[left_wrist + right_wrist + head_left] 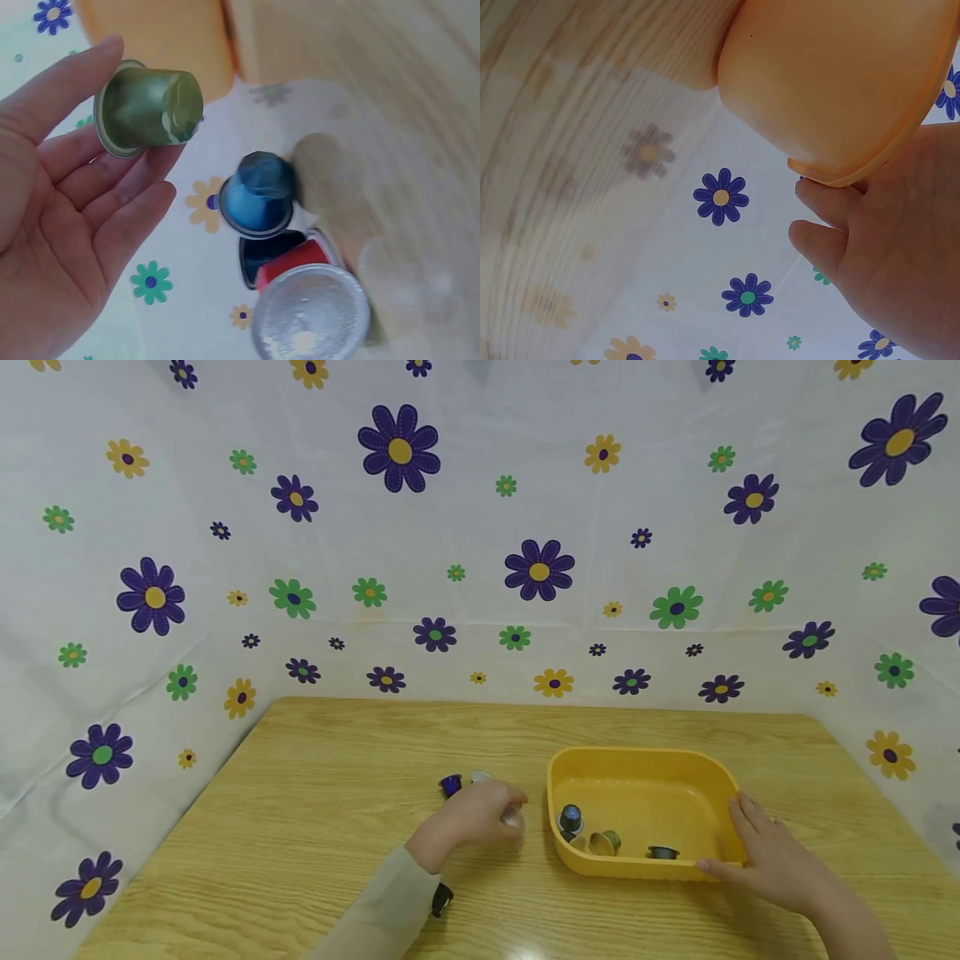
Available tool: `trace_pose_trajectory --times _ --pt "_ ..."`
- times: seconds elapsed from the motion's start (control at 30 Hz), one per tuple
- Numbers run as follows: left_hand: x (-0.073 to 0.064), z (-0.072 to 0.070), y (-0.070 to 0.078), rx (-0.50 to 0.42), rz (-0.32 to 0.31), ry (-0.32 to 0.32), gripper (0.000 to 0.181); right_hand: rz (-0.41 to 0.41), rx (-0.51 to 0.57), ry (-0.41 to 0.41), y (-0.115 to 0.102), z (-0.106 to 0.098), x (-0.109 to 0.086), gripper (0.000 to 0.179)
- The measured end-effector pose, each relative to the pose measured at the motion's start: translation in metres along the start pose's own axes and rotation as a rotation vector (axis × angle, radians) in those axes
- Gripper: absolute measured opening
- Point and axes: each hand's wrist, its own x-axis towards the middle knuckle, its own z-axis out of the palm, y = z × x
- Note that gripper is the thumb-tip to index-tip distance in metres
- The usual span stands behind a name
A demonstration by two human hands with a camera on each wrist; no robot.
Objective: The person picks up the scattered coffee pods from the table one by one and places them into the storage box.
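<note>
My left hand (476, 814) is to the left of the yellow bin, above the wooden table. In the left wrist view it pinches a green coffee capsule (146, 111) between thumb and fingers. Close to that hand a blue capsule (259, 195), a red capsule (289, 262) and a silver-lidded capsule (310, 315) sit together. My right hand (780, 860) grips the near right corner of the yellow bin (637, 867), with the thumb along its front rim. Inside the bin, toward its left and front, are several capsules, among them a blue one (571, 817) and a dark one (663, 852).
A dark blue capsule (450, 786) and a pale one (481, 776) lie beyond the left hand. A black capsule (441, 900) is partly hidden by the left sleeve. Flower-printed cloth (465, 518) surrounds the wooden table (337, 793) at the back and sides.
</note>
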Motion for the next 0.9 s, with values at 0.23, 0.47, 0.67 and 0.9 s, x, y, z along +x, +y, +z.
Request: trace_pose_trajectory --times 0.23,0.47,0.67,0.9 --pt "-0.005 -0.011 0.006 -0.036 0.081 0.078 0.036 -0.006 0.001 -0.002 0.0 0.0 0.0 0.096" --pt "-0.005 -0.015 0.012 -0.098 0.098 0.12 0.038 -0.01 0.01 0.0 0.0 0.0 0.0 0.096" --pt "-0.001 -0.012 0.016 -0.114 0.128 0.168 0.033 -0.012 0.008 0.002 0.001 0.001 0.0 0.096" --pt "0.004 -0.005 0.022 -0.139 0.166 0.238 0.043 -0.016 0.01 0.006 0.001 0.001 0.0 0.096"
